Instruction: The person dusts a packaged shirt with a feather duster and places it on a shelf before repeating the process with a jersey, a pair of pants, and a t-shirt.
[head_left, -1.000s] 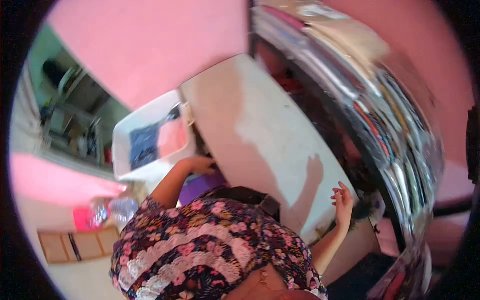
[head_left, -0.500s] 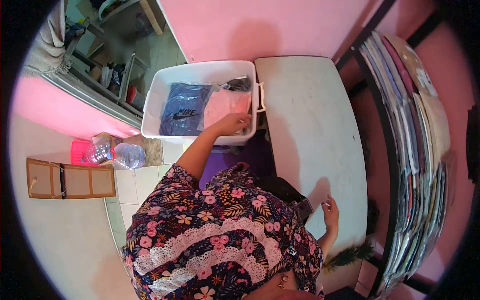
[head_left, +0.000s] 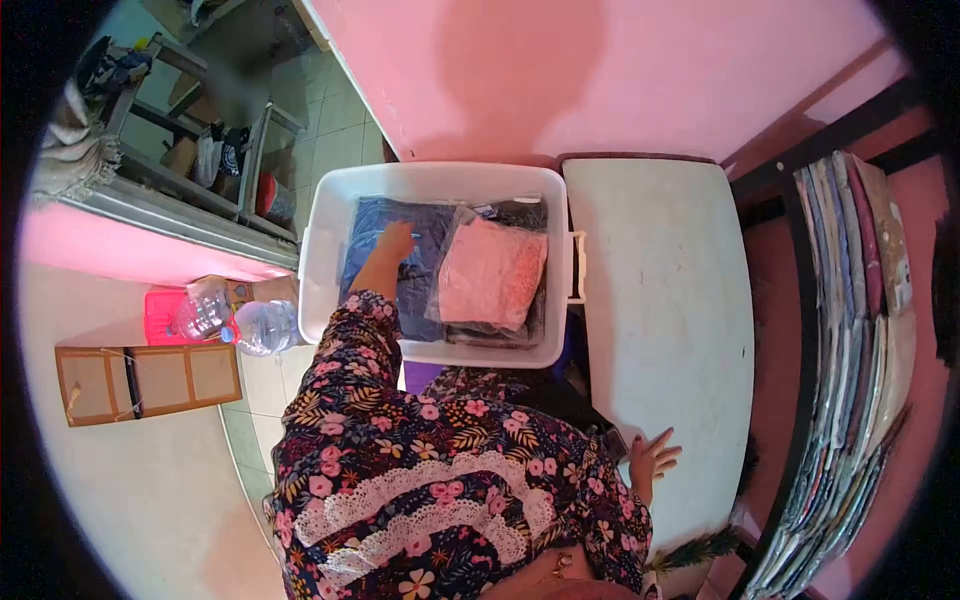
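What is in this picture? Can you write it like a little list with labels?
left hand: reaching into the white bin, resting on the dark blue packed garment
right hand: fingers spread, flat on the white table
also in the bin: pink packed garment, lying beside the blue one
beside the bin, on the floor: water bottles, cardboard box
right of the table: stack of folded clothes on a rack
behind: pink wall
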